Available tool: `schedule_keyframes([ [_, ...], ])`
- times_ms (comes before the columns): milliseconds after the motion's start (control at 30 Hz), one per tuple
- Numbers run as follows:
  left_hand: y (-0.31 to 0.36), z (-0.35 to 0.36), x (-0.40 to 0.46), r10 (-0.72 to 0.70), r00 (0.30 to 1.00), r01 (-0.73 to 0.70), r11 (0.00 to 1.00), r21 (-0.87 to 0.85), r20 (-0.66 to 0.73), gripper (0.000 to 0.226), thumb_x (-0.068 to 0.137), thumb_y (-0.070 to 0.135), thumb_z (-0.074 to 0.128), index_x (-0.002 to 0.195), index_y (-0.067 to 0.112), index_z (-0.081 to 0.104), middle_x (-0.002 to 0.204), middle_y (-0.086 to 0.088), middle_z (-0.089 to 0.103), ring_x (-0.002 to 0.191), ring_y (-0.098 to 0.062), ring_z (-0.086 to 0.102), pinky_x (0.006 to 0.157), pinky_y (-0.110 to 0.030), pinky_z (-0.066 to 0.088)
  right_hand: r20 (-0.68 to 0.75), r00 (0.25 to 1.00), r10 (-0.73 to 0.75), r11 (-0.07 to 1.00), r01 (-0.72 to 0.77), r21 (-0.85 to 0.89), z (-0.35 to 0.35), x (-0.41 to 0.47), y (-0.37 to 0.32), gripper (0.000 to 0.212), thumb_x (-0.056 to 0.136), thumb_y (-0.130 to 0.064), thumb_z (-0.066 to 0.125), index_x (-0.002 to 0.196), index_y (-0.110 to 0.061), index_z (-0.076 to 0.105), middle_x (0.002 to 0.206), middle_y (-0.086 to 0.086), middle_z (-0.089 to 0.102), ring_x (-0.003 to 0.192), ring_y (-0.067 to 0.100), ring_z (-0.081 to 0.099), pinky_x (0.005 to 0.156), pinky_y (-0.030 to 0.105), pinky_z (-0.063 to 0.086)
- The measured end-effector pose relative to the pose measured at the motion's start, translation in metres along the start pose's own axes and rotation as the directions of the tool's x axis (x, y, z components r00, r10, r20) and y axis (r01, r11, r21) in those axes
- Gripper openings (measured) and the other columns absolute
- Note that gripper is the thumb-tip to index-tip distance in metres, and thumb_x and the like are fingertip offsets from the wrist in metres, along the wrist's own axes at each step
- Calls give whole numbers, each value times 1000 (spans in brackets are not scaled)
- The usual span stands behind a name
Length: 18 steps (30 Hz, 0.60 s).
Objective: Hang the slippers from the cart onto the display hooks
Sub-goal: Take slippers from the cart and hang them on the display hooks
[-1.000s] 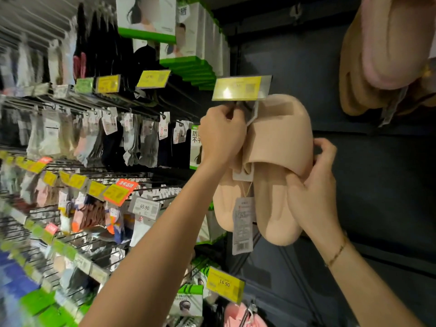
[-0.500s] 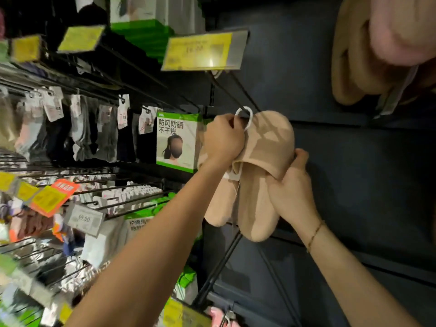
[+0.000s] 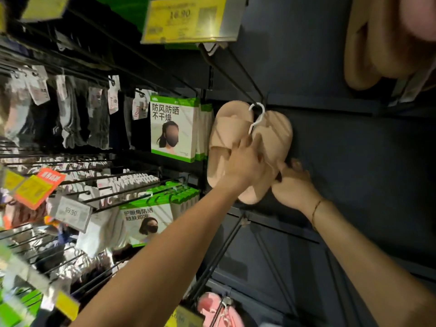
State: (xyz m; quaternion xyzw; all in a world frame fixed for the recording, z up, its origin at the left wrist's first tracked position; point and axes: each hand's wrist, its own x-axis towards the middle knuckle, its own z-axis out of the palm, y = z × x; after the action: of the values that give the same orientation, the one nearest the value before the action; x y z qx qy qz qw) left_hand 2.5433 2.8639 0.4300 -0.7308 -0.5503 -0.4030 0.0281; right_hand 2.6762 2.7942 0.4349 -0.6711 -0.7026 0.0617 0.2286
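A pair of beige slippers (image 3: 247, 147) hangs by a white hanger (image 3: 257, 116) at the back end of a display hook (image 3: 236, 67), close against the dark wall panel (image 3: 354, 149), beneath a yellow price tag (image 3: 188, 18). The left hand (image 3: 245, 161) lies on the front of the pair, its fingers (image 3: 243, 143) straight and slightly spread, pressing rather than pinching. The right hand (image 3: 292, 182) cups the lower right edge of the pair from beside and below; its fingers curl toward the sole, though whether they truly grip it cannot be told from this angle.

The hanger's loop sits at the hook's root, but the wire there is dark against the panel, so whether the loop is fully over it is unclear. If it only rests against the wire, letting go with both hands at once would likely drop the pair onto the pink slippers (image 3: 219, 310) below. A sideways push from the left hand could also swing the pair into the boxed masks (image 3: 174, 128) just beside it. More slippers (image 3: 382, 43) hang upper right; racks of socks (image 3: 70, 114) fill the left.
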Motion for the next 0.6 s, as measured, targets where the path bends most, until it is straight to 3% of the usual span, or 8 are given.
schedule_keyframes([
  [67, -5, -7, -18, -74, 979, 79, 997, -19, 189, 53, 96, 36, 40, 147, 24, 45, 143, -9, 53, 131, -34, 48, 110, -53, 35, 79, 995, -63, 998, 63, 3, 0, -16, -15, 38, 95, -31, 48, 133, -31, 51, 132, 5, 52, 118, 29, 51, 98, 37, 46],
  [133, -9, -27, -43, -154, 954, 160, 987, -2, 256, 43, 98, 37, 37, 134, 24, 58, 130, -8, 63, 121, -33, 55, 112, -54, 29, 98, 985, -143, 990, 144, -8, 4, -32, -39, 21, 92, -32, 48, 109, -26, 59, 109, 1, 61, 101, 26, 59, 87, 34, 51],
  [200, -16, -61, -74, -200, 957, 193, 980, 53, 208, 36, 101, 37, 41, 123, 21, 64, 121, -9, 67, 116, -34, 57, 108, -54, 27, 97, 972, -214, 974, 220, -51, 11, -50, -70, 16, 86, -26, 50, 89, -14, 61, 90, 5, 62, 89, 29, 60, 79, 36, 55],
  [267, -28, -105, -111, -243, 963, 234, 968, 86, 113, 31, 98, 34, 46, 116, 20, 67, 116, -11, 68, 112, -36, 60, 101, -49, 35, 123, 954, -273, 956, 283, -75, 19, -81, -109, 16, 86, -18, 55, 79, -3, 57, 80, 14, 61, 82, 32, 61, 66, 36, 51],
  [333, -47, -149, -153, -305, 952, 302, 950, 82, 23, 29, 95, 33, 50, 109, 18, 71, 112, -14, 70, 108, -37, 62, 92, -44, 43, 142, 922, -360, 928, 370, -48, 27, -114, -148, 15, 84, -15, 56, 81, -1, 58, 81, 19, 62, 81, 35, 62, 58, 35, 41],
  [433, -81, -208, -223, -355, 928, 367, 923, 118, -111, 27, 92, 31, 53, 101, 13, 71, 105, -16, 70, 103, -40, 63, 76, -39, 45, 128, 871, -474, 875, 482, -39, 53, -174, -209, 15, 86, -18, 56, 101, -15, 59, 104, 11, 64, 96, 35, 60, 65, 32, 40],
  [500, -106, -241, -275, -386, 908, 414, 889, 195, -166, 26, 91, 28, 53, 103, 12, 68, 106, -17, 69, 103, -41, 63, 75, -39, 45, 125, 832, -541, 836, 548, -25, 84, -213, -247, 21, 86, -16, 57, 107, -19, 59, 116, 12, 65, 106, 37, 60, 71, 32, 41],
  [600, -143, -284, -366, -461, 858, 510, 817, 268, -228, 27, 93, 28, 51, 110, 14, 67, 105, -17, 71, 101, -41, 65, 76, -42, 49, 181, 707, -684, 723, 690, 35, 141, -272, -296, 19, 85, -15, 57, 103, -14, 58, 114, 16, 64, 109, 37, 59, 73, 34, 44],
])
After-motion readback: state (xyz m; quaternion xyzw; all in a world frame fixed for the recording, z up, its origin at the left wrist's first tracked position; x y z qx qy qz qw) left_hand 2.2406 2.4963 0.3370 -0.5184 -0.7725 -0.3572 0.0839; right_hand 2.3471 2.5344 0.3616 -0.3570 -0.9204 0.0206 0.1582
